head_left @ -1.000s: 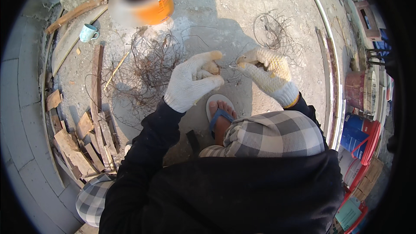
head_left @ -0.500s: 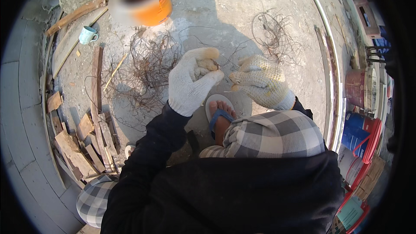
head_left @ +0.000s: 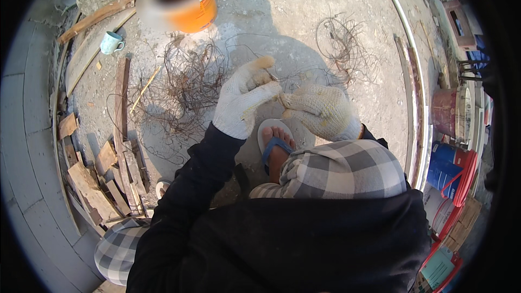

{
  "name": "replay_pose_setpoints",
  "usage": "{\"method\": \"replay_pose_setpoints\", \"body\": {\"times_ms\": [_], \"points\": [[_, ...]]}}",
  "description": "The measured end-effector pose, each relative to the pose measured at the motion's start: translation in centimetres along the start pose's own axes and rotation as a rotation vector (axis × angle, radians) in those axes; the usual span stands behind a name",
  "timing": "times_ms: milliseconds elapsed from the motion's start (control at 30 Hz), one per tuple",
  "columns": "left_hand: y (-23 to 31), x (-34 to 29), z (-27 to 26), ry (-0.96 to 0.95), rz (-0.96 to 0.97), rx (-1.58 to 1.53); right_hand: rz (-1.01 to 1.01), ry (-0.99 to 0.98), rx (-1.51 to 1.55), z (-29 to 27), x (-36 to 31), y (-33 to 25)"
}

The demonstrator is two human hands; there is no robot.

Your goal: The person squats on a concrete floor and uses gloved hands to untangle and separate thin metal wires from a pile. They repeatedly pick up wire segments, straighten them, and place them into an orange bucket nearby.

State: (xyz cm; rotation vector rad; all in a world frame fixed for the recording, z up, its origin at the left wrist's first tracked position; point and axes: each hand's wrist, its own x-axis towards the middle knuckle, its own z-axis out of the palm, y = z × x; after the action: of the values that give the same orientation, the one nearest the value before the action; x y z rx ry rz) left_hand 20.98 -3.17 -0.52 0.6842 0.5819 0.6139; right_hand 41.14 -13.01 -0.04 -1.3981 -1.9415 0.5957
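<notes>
Both my hands wear whitish knitted work gloves, stained yellowish at the fingers, and meet above my sandalled foot (head_left: 278,144). My left hand (head_left: 239,102) is closed, thumb and fingers pinching a thin wire (head_left: 273,76) whose end shows at the fingertips. Just right of it, my right hand (head_left: 321,110) is also closed, its pinched fingertips touching or almost touching the left thumb; what they grip is mostly hidden, apparently the same wire. A rusty tangle of wire (head_left: 190,84) lies on the ground to the left, and a looser tangle (head_left: 344,46) lies beyond my right hand.
An orange bucket (head_left: 198,15) stands at the far left, with a light blue mug (head_left: 111,43) near it. Broken wood pieces (head_left: 92,190) are heaped at left, beside a long plank (head_left: 122,97). Along the right run a white pipe (head_left: 399,2) and several buckets and tubs (head_left: 448,165).
My right hand has moved slightly left and toward me, its fingertips closing in on the left hand's. The left hand has turned a little, showing more of the wire. The surroundings are unchanged.
</notes>
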Motion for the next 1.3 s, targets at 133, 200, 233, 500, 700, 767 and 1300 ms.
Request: {"method": "replay_pose_setpoints", "body": {"times_ms": [133, 200, 233, 500, 700, 767, 1300], "points": [[-0.1, -0.2, 0.6, 0.01, 0.026, 0.088, -0.026, -0.047, -0.047, -0.2, 0.1, -0.1], [0.2, -0.5, 1.0, 0.04, 0.033, 0.15, -0.015, -0.063, 0.024, -0.8, 0.4, -0.4], [0.4, -0.6, 1.2, 0.067, 0.019, 0.188, -0.007, 0.0, -0.008, -1.1, 0.7, -0.5], [0.8, -1.0, 2.6, 0.059, 0.027, 0.242, 0.023, 0.162, -0.175, -1.4, 2.5, -0.3], [0.9, -0.8, 2.1, 0.017, 0.003, 0.183, 0.095, 0.138, -0.075, -0.7, 2.2, 0.1], [1.3, -0.9, 2.0, 0.014, -0.017, 0.25, 0.121, 0.153, -0.084, -0.6, 2.4, 0.2], [1.1, -0.9, 1.2, -0.063, 0.184, 0.855, 0.469, 0.07, 0.166, -0.7, 1.9, 0.4]]}}
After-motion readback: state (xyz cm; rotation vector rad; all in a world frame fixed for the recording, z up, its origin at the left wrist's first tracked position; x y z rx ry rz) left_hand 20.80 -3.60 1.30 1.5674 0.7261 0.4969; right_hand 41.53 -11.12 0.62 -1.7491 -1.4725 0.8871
